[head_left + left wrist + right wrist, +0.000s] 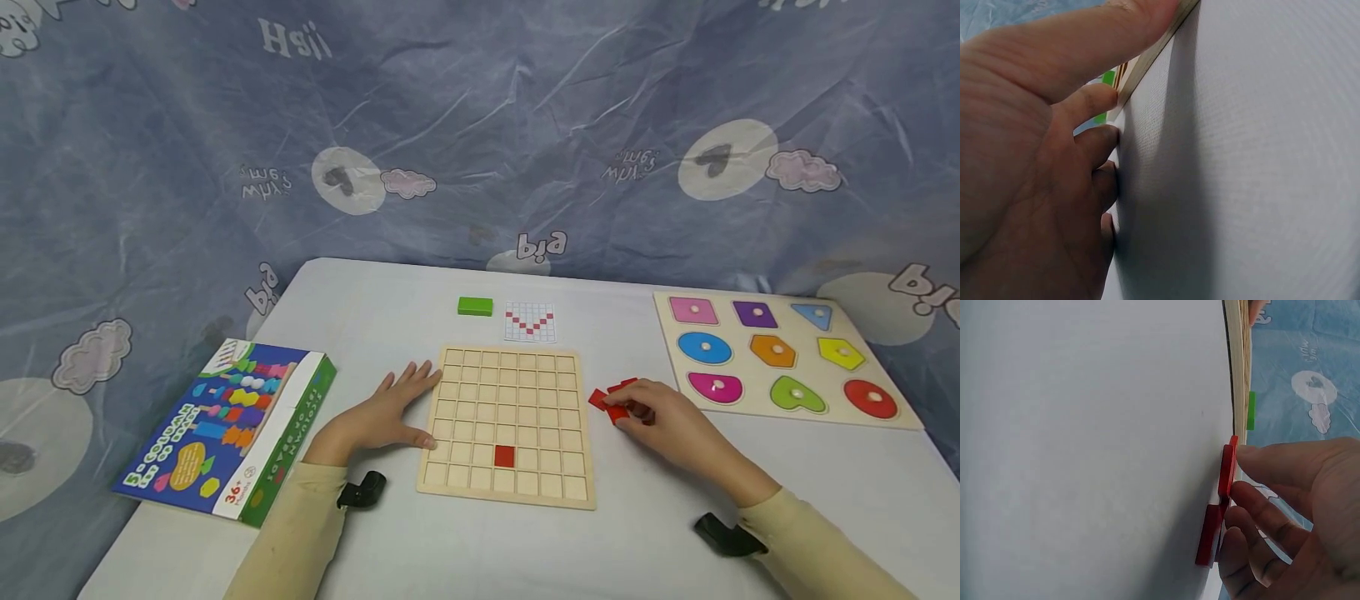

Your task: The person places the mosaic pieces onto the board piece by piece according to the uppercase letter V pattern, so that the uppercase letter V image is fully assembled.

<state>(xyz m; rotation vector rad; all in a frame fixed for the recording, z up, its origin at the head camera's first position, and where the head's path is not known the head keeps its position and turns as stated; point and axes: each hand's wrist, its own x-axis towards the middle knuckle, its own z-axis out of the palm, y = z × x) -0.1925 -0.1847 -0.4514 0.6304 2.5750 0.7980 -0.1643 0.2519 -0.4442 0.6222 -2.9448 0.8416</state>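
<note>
A wooden grid board [505,502] lies flat in the middle, with one red square tile [504,457] in a cell of its second row from the front. My left hand [382,414] rests at the board's left edge, fingers spread and thumb tip touching the frame; the left wrist view shows that thumb [1104,40] along the rim. Right of the board, my right hand [671,421] is over a small group of red square tiles [597,399]. In the right wrist view, its thumb and forefinger pinch at a red tile [1227,470], beside another that lies lower.
Behind the board are a green block [476,307] and a pattern card [530,322] with red squares in a V. A shape puzzle board [750,400] with knobbed pieces lies at the right. At the left is a blue and green toy box [217,433].
</note>
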